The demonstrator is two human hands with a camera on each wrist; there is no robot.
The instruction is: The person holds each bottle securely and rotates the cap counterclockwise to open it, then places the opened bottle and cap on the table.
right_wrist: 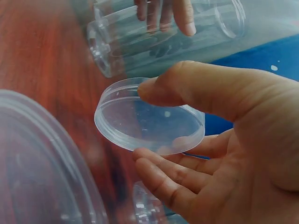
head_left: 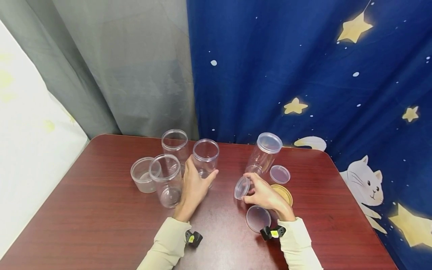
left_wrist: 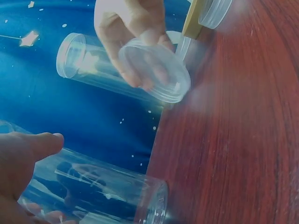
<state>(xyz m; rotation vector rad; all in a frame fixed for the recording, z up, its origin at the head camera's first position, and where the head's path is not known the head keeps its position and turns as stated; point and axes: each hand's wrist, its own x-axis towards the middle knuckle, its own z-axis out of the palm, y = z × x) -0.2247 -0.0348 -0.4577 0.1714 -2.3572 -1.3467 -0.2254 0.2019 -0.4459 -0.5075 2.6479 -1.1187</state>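
Observation:
My left hand (head_left: 194, 182) grips a tall clear plastic jar (head_left: 206, 153) with no lid on it, fingers behind and thumb on the near right side. In the left wrist view the thumb lies along the wall of this jar (left_wrist: 100, 186). To the right, my right hand (head_left: 264, 192) pinches a clear round lid (head_left: 241, 188) by its rim, tilted on edge above the table. The right wrist view shows the thumb on top of the lid (right_wrist: 149, 116) and fingers below. A gap separates the lid from the jar.
Two more tall open jars (head_left: 170, 187) and a short open tub (head_left: 143, 182) stand left of my left hand. A lidded jar (head_left: 261, 159) stands at the back right. Clear lids (head_left: 280, 174) and a yellow lid (head_left: 284, 194) lie around my right hand on the red-brown table (head_left: 101, 210).

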